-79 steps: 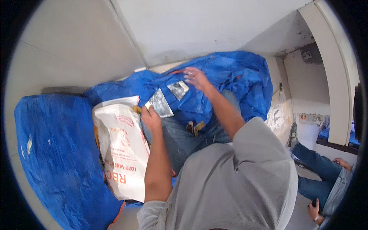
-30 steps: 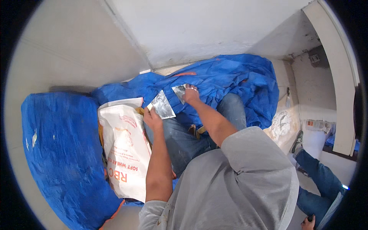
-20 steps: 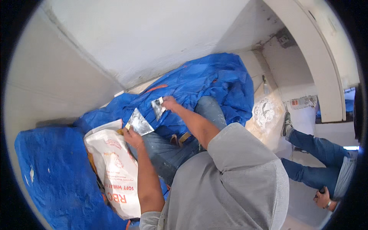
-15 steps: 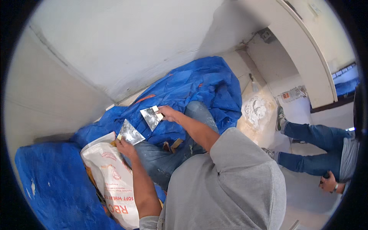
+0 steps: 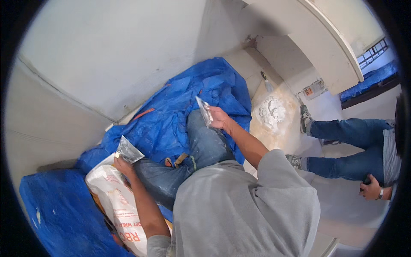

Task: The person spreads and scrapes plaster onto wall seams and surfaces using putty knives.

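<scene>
My left hand (image 5: 123,165) is closed on a wide metal putty knife (image 5: 129,150), its flat blade pointing away from me above the blue tarp. In my right hand (image 5: 219,116) is a second putty knife (image 5: 204,110), turned so that its blade shows at a steep slant over my right knee. The two blades are well apart. To the right of my right hand, a heap of white paste or powder (image 5: 272,112) lies on a pale board (image 5: 259,99). Another scraper with a dark handle (image 5: 268,82) rests beyond the heap.
A blue tarp (image 5: 171,100) spreads beneath my legs, against the wall. A white printed sack (image 5: 113,192) and a blue-covered bundle (image 5: 64,210) lie at left. Another person in jeans (image 5: 346,128) stands at right, near a white overhanging panel (image 5: 317,47).
My right hand has moved right, toward the white heap, and its putty knife has turned more edge-on. My left hand has shifted slightly left and down. The view has shifted too.
</scene>
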A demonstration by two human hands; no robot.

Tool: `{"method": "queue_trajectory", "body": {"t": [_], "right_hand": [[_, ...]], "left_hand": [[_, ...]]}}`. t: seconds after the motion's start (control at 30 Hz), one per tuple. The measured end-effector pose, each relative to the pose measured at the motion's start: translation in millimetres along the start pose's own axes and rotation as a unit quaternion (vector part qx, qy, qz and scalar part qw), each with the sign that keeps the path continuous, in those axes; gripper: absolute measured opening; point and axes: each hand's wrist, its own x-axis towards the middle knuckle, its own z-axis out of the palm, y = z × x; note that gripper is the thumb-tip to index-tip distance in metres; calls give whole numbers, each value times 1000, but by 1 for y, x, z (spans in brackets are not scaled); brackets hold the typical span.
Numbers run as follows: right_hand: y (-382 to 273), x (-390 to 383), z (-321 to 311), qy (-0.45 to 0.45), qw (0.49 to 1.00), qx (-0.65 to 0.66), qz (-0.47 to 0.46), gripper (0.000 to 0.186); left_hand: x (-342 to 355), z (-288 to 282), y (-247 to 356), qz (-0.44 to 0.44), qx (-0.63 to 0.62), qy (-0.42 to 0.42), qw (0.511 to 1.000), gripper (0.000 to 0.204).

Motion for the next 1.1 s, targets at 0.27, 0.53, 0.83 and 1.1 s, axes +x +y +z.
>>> {"method": "queue_trajectory", "body": {"t": [0.27,0.53,0.83,1.1], "right_hand": [[32,-47,-19,16,992,122,25,23],[30,-24,-24,79,995,28,49,28],[39,-11,-9,129,991,-36,17,30],[41,-9,-6,148,987,-60,5,28]], "left_hand": [[-44,14,63,26,-133,-14,991,32],[-75,19,131,-155,-400,-115,896,18],[-71,18,117,-122,-337,-161,920,35],[-63,17,121,-67,-297,-144,942,26]]}}
